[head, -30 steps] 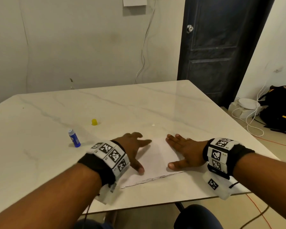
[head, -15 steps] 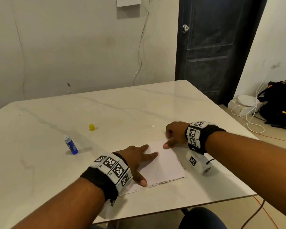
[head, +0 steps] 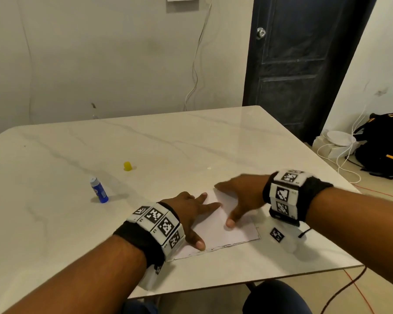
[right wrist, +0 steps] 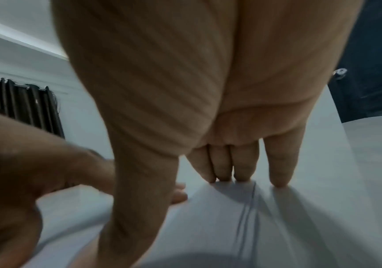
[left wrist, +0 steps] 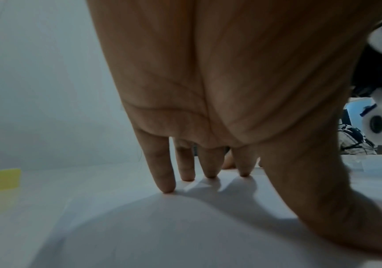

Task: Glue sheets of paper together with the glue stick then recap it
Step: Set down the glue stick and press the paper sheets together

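Observation:
White paper sheets (head: 216, 230) lie stacked near the table's front edge. My left hand (head: 192, 214) lies flat on their left part, fingers straight (left wrist: 167, 181), thumb at the near edge. My right hand (head: 238, 196) presses flat on the far right part with straight fingers (right wrist: 279, 170), thumb on the sheet. The blue glue stick (head: 99, 190) stands uncapped on the table to the left, apart from both hands. Its yellow cap (head: 127, 166) sits further back, also seen as a yellow cap (left wrist: 6, 179) in the left wrist view.
The marble table (head: 191, 146) ends close in front of the paper and at the right. A dark door (head: 304, 53) stands behind. A black backpack (head: 386, 143) and white cables lie on the floor at right.
My right hand went from the paper's near right to its far corner with fingers curled, then spread flat again over the far right part. My left hand stayed flat on the paper.

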{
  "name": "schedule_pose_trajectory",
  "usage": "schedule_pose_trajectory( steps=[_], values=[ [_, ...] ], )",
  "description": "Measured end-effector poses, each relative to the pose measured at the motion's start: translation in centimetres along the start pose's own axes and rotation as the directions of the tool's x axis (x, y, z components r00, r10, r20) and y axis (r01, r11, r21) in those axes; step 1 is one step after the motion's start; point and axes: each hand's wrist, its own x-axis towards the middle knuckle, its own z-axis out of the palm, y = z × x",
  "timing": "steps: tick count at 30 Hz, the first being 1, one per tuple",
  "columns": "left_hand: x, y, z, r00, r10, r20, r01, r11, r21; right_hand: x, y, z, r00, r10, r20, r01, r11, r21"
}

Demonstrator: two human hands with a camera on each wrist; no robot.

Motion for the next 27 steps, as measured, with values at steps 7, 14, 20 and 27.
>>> schedule_pose_trajectory(
  steps=[7, 14, 20, 27],
  values=[
    [-1.0, -1.3, 1.2, 0.999, 0.007, -0.048, -0.01, 0.998, -0.062, -0.4, 0.5, 1.8, 0.997, -0.014, 0.072, 0.015, 1.0, -0.012],
    [-5.1, -5.4, 3.4, 0.986, -0.159, 0.042, 0.163, 0.979, -0.124, -0.6, 0.6, 1.9, 0.997, -0.043, 0.07, 0.041, 0.999, 0.034],
    [-6.7, -5.7, 4.3, 0.979, -0.203, 0.016, 0.202, 0.957, -0.207, -1.0, 0.6, 2.0, 0.999, -0.031, 0.038, 0.028, 0.996, 0.088],
    [-6.9, -6.1, 5.1, 0.974, -0.219, -0.054, 0.194, 0.936, -0.294, -1.8, -0.5, 1.4, 0.998, -0.007, -0.066, 0.018, 0.987, 0.163]
  ],
)
